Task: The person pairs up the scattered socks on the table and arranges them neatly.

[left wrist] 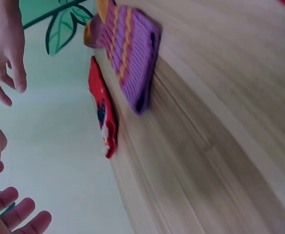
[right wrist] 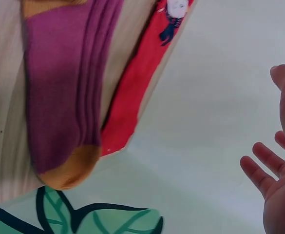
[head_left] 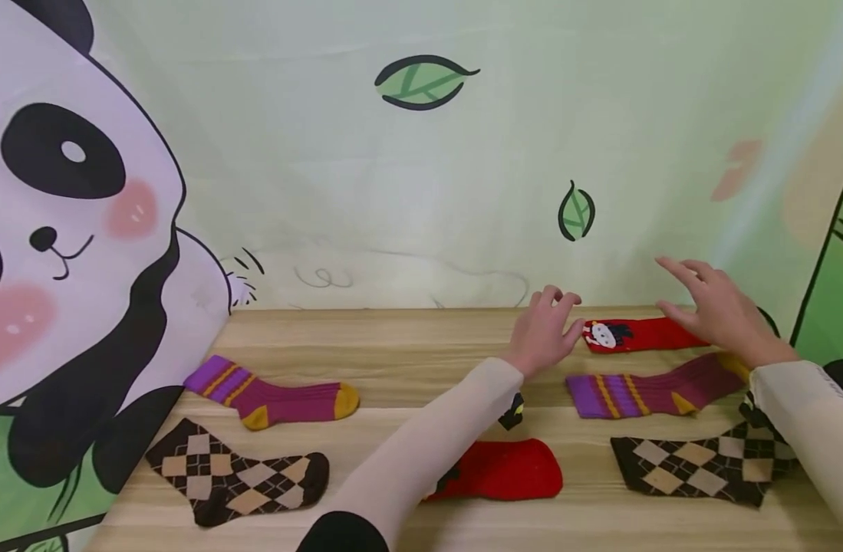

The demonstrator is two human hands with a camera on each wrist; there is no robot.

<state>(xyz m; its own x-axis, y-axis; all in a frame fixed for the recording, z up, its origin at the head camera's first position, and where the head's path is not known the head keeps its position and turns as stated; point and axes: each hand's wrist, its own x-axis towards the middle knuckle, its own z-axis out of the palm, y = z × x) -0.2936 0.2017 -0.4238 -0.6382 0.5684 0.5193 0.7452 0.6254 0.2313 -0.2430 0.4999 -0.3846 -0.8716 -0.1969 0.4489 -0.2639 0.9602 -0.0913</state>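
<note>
My left hand [head_left: 541, 333] is raised above the table's far part with fingers spread, holding nothing. My right hand [head_left: 728, 314] hovers to its right, likewise holding nothing. Between and below them lies a red sock [head_left: 652, 334] with a white cartoon face, partly hidden by the right hand. Nearer me are a purple sock [head_left: 652, 392] with mustard stripes and toe, and an argyle sock [head_left: 690, 466] partly covered by the right sleeve. A second red sock [head_left: 518, 471] lies partly behind the left forearm. In the right wrist view the purple sock [right wrist: 64, 92] lies beside the red one.
At the left of the wooden table [head_left: 407, 337] lie another purple striped sock [head_left: 290, 402] and another argyle sock [head_left: 251, 481]. A pale green backdrop [head_left: 393, 192] with a panda drawing [head_left: 138, 92] and leaves stands along the far edge.
</note>
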